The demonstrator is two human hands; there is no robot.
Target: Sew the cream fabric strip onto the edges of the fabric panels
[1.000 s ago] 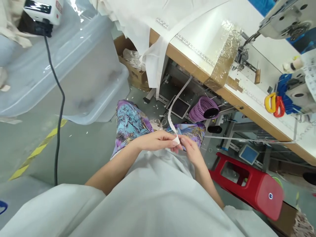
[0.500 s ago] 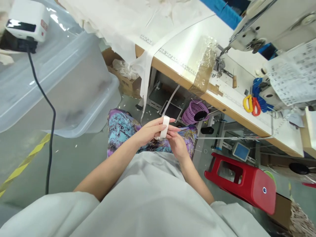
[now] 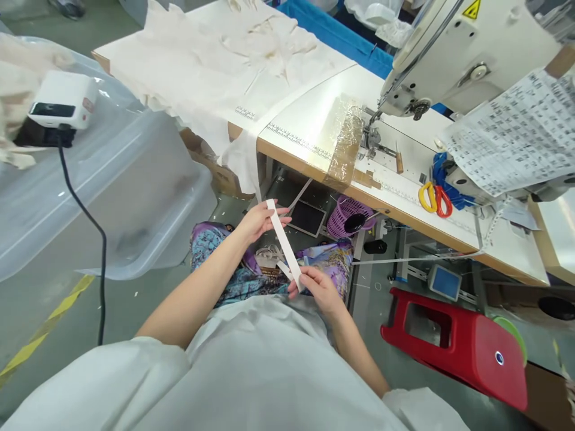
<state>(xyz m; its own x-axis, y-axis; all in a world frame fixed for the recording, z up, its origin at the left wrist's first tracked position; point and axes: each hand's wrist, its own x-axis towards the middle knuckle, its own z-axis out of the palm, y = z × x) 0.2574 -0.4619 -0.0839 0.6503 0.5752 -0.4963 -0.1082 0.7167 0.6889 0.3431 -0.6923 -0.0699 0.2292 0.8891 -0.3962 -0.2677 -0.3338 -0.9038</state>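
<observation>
Now the hands are well apart, whereas half a second ago they met. White strip (image 3: pixel 286 244) runs straight and slanting between them above the patterned trousers (image 3: pixel 333 256); earlier only a short length showed. Left hand (image 3: pixel 260 220): fingers extended, slightly spread, strip across them; thumb pressure cannot be told. Right hand (image 3: pixel 318 288): thumb and fingers pinch the strip's lower end.

A yellow warning triangle (image 3: pixel 472 9) marks the sewing machine (image 3: pixel 503 51)
</observation>
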